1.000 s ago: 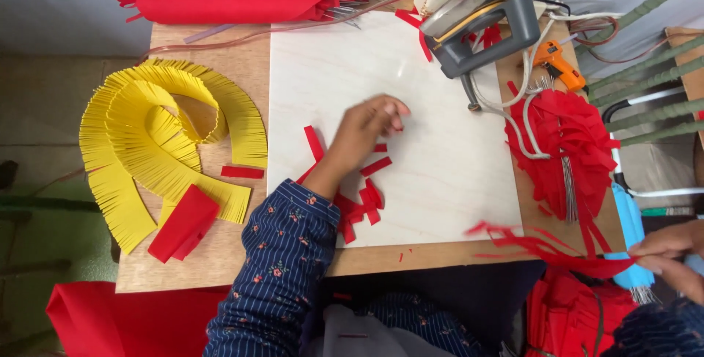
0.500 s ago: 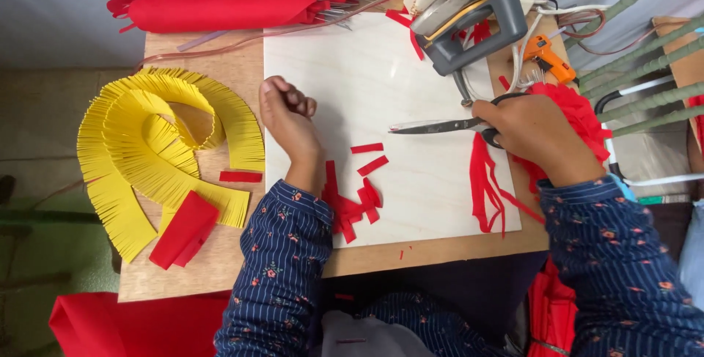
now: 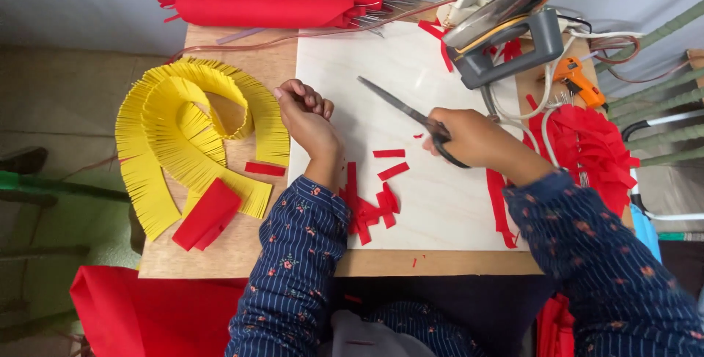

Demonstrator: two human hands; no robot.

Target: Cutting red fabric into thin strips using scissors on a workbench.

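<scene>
Here, right hand (image 3: pixel 473 141) grips scissors (image 3: pixel 407 108) over bare white board (image 3: pixel 367 64); left hand (image 3: pixel 304 111) fisted empty.

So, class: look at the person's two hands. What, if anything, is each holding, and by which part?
The right hand holds the scissors by their handle loops, blades shut and pointing up-left. The left hand is curled in a loose fist; nothing visible in it.
</scene>
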